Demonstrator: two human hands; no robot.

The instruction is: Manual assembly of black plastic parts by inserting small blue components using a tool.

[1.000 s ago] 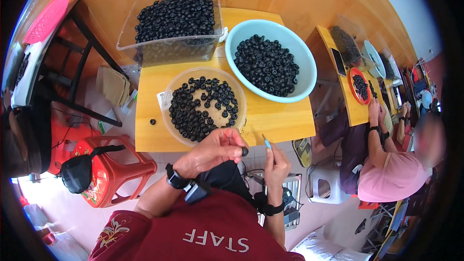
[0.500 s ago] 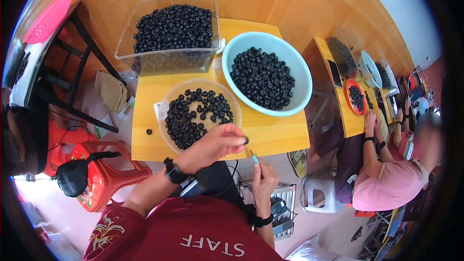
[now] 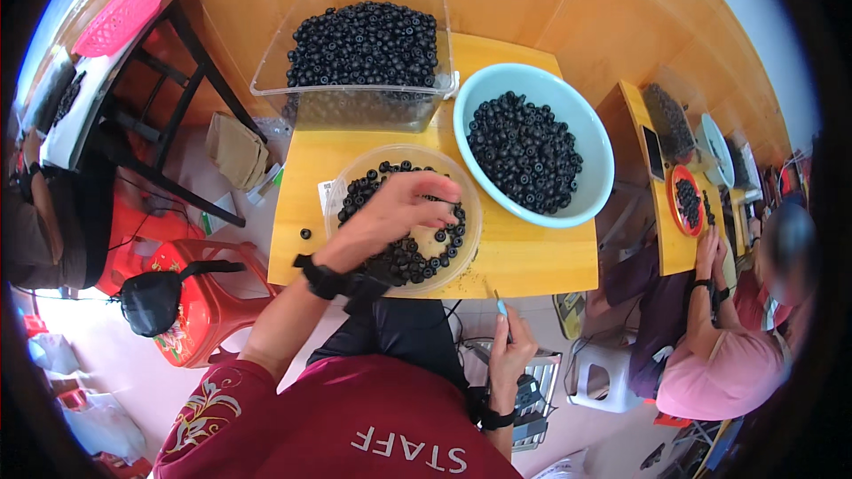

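My left hand (image 3: pixel 404 207) hovers over a round clear tray (image 3: pixel 477 229), its thumb and fingers apart with no piece visible between them. Black, round pieces with a hole in the middle (image 3: pixel 417 264) lie in the tray, partly hidden by the hand. Off the table's front edge, my right hand (image 3: pixel 513 343) grips a small thin-tipped tool (image 3: pixel 501 307) with a light blue handle, its tip pointing up towards the table. More of the black pieces fill a light blue basin (image 3: pixel 600 186) at the right and a clear rectangular bin (image 3: pixel 355 113) at the back.
One loose black piece (image 3: pixel 306 233) lies on the yellow table (image 3: pixel 550 257) left of the tray; small crumbs dot the front edge. A red stool (image 3: pixel 186 328) with a black bag (image 3: pixel 151 303) stands at left. Another person (image 3: pixel 710 364) sits at a second table on the right.
My left hand has moved from beside the tool tip to above the tray; the black piece it held no longer shows. My right hand keeps its tool, slightly lower. The view has shifted.
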